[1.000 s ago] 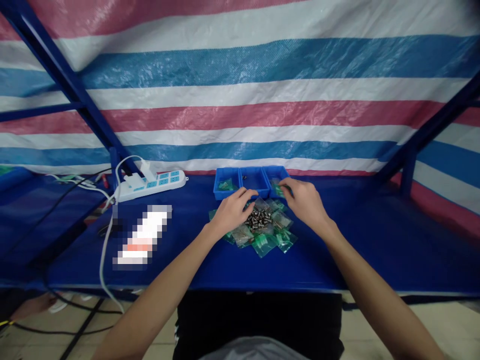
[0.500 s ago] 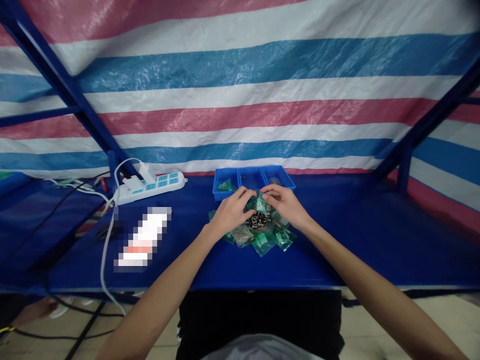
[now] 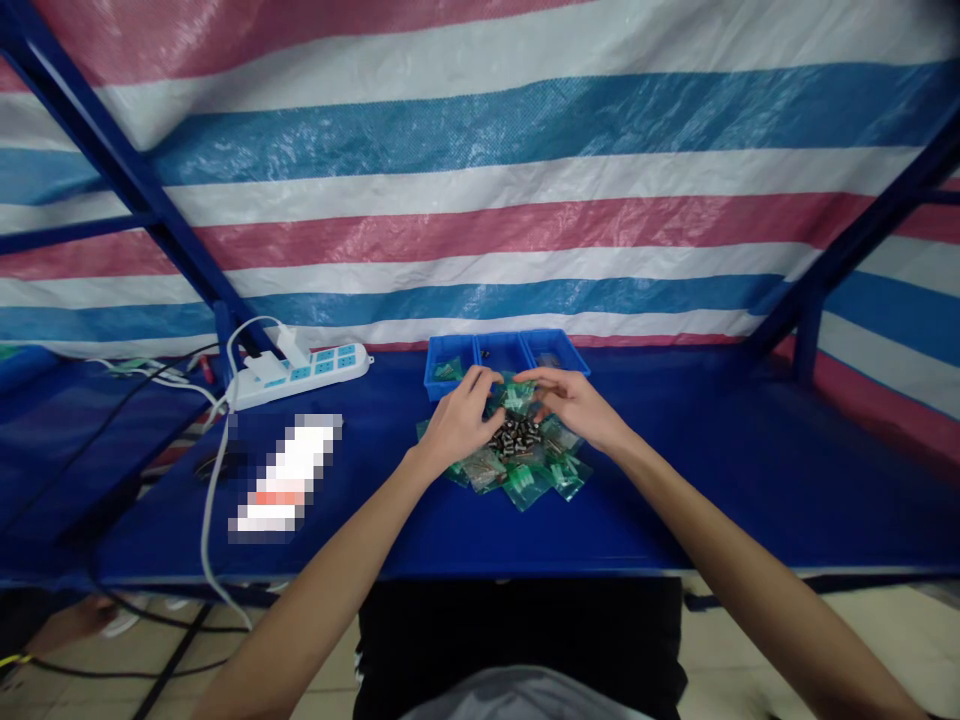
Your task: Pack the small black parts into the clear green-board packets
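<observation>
Between my two hands is a small green-tinted zip bag (image 3: 517, 396), just above a heap of small dark and silvery metal screws (image 3: 515, 436). My left hand (image 3: 463, 415) is closed at the bag's left side, its fingers curved and its thumb over the screws. At the bag's right edge, my right hand (image 3: 576, 405) pinches it with fingers bent inward. More filled zip bags (image 3: 527, 482) lie around the front and sides of the heap. The bag's contents are too small to make out.
Behind the hands stands a blue three-section bin (image 3: 501, 352), with green bags in its left section. A white power strip (image 3: 304, 375) with plugs and cables lies left on the blue table (image 3: 675, 480). A blurred-out white object (image 3: 292, 470) lies nearer. Striped sheeting hangs behind.
The small bag now shows wider and flatter between my hands. My right hand's fingers have shifted a little along its edge; my left hand has barely moved.
</observation>
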Available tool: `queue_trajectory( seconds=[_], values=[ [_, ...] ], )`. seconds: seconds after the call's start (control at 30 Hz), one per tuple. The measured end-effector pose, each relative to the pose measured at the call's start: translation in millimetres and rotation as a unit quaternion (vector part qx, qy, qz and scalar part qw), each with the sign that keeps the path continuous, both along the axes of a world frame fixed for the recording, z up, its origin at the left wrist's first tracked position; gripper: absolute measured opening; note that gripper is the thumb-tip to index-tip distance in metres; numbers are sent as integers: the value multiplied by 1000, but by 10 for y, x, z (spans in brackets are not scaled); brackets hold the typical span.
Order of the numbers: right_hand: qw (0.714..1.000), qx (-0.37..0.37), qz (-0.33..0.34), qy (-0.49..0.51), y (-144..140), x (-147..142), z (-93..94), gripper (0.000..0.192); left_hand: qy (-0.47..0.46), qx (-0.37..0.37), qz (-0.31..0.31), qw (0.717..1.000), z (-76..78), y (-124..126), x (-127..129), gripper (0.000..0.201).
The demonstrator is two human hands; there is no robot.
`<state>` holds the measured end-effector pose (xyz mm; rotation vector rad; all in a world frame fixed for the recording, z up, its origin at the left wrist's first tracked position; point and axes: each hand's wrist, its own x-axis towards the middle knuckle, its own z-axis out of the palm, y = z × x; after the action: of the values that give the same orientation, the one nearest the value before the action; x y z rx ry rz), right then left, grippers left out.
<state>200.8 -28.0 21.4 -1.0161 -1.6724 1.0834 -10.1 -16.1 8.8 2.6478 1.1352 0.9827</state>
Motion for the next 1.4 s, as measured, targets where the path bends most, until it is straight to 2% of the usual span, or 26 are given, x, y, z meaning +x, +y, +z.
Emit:
queue_trajectory(
  seconds=[0.17, 0.33, 0.43, 0.6, 0.8, 1.03, 1.2, 1.4],
  values=[
    [999, 26, -32, -30, 15, -39, -75, 27, -6, 25, -9, 1000, -16, 45, 7, 24],
    [979, 129, -113, -112, 13, -76, -123, 20, 13, 31, 13, 999, -8, 41, 4, 25],
    [974, 143, -134, -110, 24, -71, -141, 22, 14, 13, 12, 1000, 3, 23, -4, 28],
    [992, 77, -88, -46, 36, -60, -154, 24, 24, 18, -23, 999, -22, 26, -11, 54],
    [992, 76, -99, -27, 17, -88, -135, 22, 21, 25, -9, 999, -43, 56, -26, 73],
    [994, 52, -90, 26, -11, -108, -96, 28, 25, 29, -25, 999, -49, 71, -40, 67],
    [995, 54, -65, 57, -47, -114, -40, 34, 32, 29, -14, 999, -71, 88, -46, 65],
    [995, 58, -36, 71, -45, -91, -21, 26, 59, 27, 18, 998, -83, 100, -55, 64]
  ],
)
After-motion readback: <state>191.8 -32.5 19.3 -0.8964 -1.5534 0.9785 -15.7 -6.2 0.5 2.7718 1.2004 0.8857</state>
